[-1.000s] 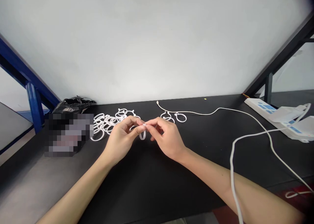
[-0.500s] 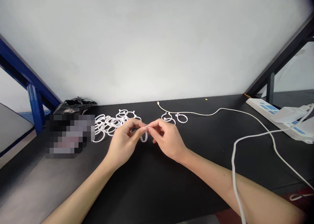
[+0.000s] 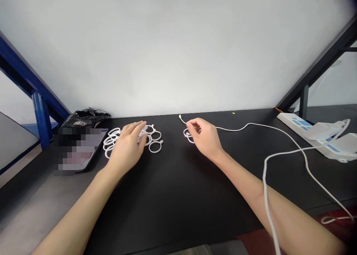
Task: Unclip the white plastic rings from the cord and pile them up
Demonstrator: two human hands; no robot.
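Note:
White plastic rings with small knobs, like shower curtain rings, lie in a loose pile (image 3: 111, 139) on the left of the black table. My left hand (image 3: 126, 145) rests over this pile, fingers stretched forward and thumb apart, covering part of it. One ring (image 3: 155, 146) lies at the pile's right edge. My right hand (image 3: 205, 137) is at a smaller group of rings (image 3: 190, 139) to the right, thumb and forefinger pinched together just above them. Whatever is in that pinch is hidden, and the hand covers part of the group.
A thin white cable (image 3: 237, 130) runs behind the right hand; a thicker white cord (image 3: 265, 188) crosses the right forearm. At right lies a power strip (image 3: 292, 123) with plugs. On the left are a dark, partly blurred tablet-like device (image 3: 95, 145) and a crumpled black bag (image 3: 80, 119).
Both hands were together at the middle, pinching a ring between them. They have parted: the left hand moved left over the pile, the right hand moved right to the smaller group.

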